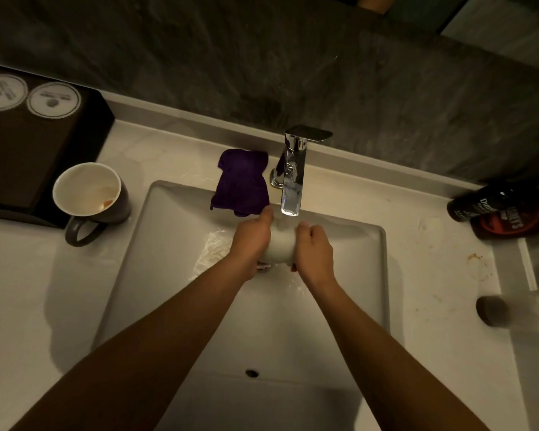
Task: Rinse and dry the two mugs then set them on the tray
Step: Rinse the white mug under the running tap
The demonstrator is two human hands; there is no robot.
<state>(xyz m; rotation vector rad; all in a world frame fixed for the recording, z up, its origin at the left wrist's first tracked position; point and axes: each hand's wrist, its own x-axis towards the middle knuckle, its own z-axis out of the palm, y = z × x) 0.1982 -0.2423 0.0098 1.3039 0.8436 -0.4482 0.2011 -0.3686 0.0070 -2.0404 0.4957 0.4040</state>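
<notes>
Both hands, left [252, 241] and right [314, 248], clamp the pale ceramic mug [279, 247] under the chrome tap [293, 178] over the white basin [175, 244] for rinsing, while the stained dark-grey mug [91, 194] waits on the surface beside the black tray [28, 150].

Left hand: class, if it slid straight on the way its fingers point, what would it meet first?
Probably the purple cloth on the sink's back rim, just beyond the left hand; depth is uncertain.

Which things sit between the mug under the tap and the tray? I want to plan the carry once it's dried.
Only the second mug, standing on the counter just in front of the dark tray, lies near the path. Both hands hold the white mug over the sink; otherwise the way left looks open.
</notes>
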